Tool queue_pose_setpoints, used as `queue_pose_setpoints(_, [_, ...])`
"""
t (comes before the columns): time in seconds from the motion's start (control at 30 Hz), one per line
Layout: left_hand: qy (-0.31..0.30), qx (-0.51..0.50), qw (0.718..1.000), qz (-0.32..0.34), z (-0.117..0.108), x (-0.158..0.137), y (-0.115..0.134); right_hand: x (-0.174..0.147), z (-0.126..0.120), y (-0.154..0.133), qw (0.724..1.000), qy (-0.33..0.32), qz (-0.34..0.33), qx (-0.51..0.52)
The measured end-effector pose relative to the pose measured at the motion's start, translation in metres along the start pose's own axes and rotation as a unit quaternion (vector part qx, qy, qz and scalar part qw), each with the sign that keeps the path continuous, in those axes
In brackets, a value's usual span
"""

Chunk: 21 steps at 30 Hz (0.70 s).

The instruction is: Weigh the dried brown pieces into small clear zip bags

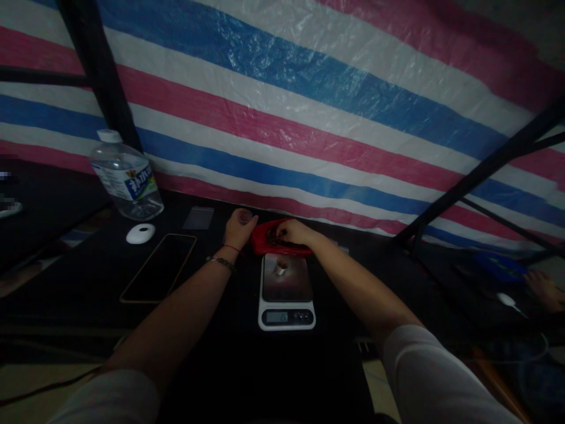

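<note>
The crumpled red plastic bag (269,241) lies lengthwise left to right, just behind the white digital scale (286,292). The right hand (292,231) reaches palm-down into it, fingers pinched on something (too dim to identify). The left hand (239,228) wraps a small clear cup (244,217), mostly hidden.

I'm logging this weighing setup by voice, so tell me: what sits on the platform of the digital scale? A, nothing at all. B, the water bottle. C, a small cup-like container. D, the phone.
C: a small cup-like container stands on the digital scale, just in front of the red bag that the right hand reaches into.
</note>
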<state>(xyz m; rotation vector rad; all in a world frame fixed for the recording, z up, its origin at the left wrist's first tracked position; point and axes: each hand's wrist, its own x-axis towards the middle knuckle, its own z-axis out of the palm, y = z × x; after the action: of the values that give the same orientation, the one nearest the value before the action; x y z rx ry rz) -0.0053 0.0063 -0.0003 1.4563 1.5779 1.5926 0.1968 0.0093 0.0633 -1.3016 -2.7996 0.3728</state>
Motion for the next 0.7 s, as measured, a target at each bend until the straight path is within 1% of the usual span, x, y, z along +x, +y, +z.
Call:
queue_pose_setpoints(0.1, [-0.002, 0.001, 1.000, 0.000, 0.001, 0.001, -0.001, -0.015, -0.013, -0.008, 1.000, 0.015, -0.003, 0.020])
queue_pose_setpoints(0.17, [-0.004, -0.001, 1.000, 0.000, 0.002, 0.001, -0.003, -0.028, -0.023, -0.019, 0.999, 0.019, -0.014, 0.034])
queue_pose_setpoints(0.27, [-0.003, -0.001, 1.000, 0.004, 0.003, 0.002, -0.006, -0.049, -0.037, -0.041, 0.998, 0.002, -0.051, 0.042])
queue_pose_setpoints(0.33, [0.000, -0.002, 1.000, 0.007, 0.003, 0.003, -0.008, -0.060, -0.041, -0.055, 0.997, -0.013, -0.070, 0.033])
queue_pose_setpoints(0.47, [0.000, -0.006, 1.000, 0.005, 0.002, 0.003, -0.007, -0.071, -0.036, -0.074, 0.994, -0.041, -0.101, 0.021])
queue_pose_setpoints(0.6, [0.001, 0.009, 1.000, -0.005, 0.000, 0.001, -0.004, -0.072, -0.024, -0.078, 0.994, -0.046, -0.101, -0.012])
queue_pose_setpoints(0.7, [0.000, 0.005, 1.000, -0.002, 0.000, 0.001, -0.004, -0.073, -0.021, -0.078, 0.993, -0.041, -0.103, -0.029])
